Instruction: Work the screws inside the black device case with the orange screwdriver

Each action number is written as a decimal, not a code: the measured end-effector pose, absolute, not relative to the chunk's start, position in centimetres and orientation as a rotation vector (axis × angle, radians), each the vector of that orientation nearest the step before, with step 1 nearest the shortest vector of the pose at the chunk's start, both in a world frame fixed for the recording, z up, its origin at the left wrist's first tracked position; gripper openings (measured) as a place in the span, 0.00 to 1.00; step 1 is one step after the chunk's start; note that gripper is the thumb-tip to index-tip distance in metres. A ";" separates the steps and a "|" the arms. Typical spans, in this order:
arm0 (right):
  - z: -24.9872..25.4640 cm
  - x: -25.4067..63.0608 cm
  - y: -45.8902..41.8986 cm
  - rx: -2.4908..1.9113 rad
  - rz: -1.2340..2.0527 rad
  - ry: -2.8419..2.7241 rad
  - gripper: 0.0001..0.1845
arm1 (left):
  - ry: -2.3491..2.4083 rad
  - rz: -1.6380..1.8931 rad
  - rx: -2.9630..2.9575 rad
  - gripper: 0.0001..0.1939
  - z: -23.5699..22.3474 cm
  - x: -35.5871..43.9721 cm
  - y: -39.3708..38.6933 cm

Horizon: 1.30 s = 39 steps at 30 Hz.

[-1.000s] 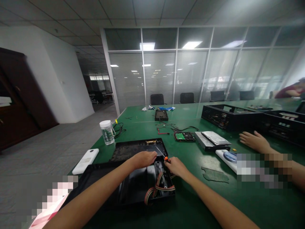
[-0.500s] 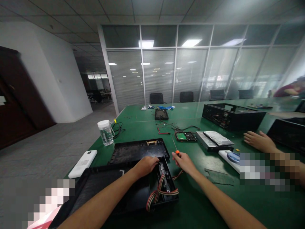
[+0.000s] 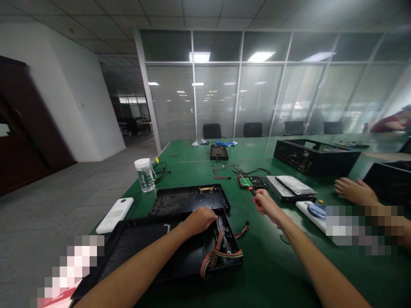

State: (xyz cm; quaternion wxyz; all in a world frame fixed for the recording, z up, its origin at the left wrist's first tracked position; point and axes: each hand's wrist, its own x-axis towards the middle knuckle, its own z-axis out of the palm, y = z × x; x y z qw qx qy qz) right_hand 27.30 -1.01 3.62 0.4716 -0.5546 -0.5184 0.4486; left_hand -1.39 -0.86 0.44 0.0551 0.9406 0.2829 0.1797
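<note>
My right hand point(image 3: 267, 203) is wrapped round a screwdriver point(image 3: 251, 190) with an orange and black handle. Its thin shaft points up and left, across the green circuit board point(image 3: 246, 182) of a hard drive; whether the tip touches it I cannot tell. Fingers pinched, my left hand point(image 3: 202, 220) rests at the right end of a black plastic panel point(image 3: 183, 244) with raised edges. Its fingertips are by a metal strip point(image 3: 222, 231) there, and what they hold is hidden. A striped ribbon of wires point(image 3: 220, 250) loops over that end of the panel.
A second black panel point(image 3: 189, 199) lies just beyond. On the left stand a water bottle point(image 3: 146, 176) and a white device point(image 3: 114, 215). To the right are a silver drive unit point(image 3: 290, 188), a black computer case point(image 3: 314, 156) and another person's hand point(image 3: 356, 191).
My right hand has moved right and slightly up with the screwdriver, whose shaft now leans further left over the circuit board. My left hand stays at the panel's end. The view has shifted slightly.
</note>
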 end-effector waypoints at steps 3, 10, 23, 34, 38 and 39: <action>4.9 29.3 -1.2 -1.275 1.054 -1.427 0.17 | 0.921 0.580 2.816 0.09 0.5 -1.3 -1.0; 4.9 27.9 -2.1 -1.069 0.825 -1.591 0.18 | 1.120 0.536 2.761 0.08 0.8 -0.7 -1.0; 4.2 24.7 -2.8 -1.221 0.555 -1.781 0.13 | 1.173 0.549 2.593 0.09 1.6 -0.3 -1.4; 4.4 24.0 -3.2 -1.216 0.489 -1.881 0.13 | 1.157 0.557 2.624 0.09 1.4 -0.4 -1.2; 4.5 24.4 -3.1 -1.230 0.479 -1.874 0.13 | 1.160 0.562 2.615 0.09 1.2 -0.3 -1.2; 4.5 24.4 -3.0 -1.234 0.481 -1.871 0.13 | 1.158 0.565 2.616 0.09 1.2 -0.3 -1.2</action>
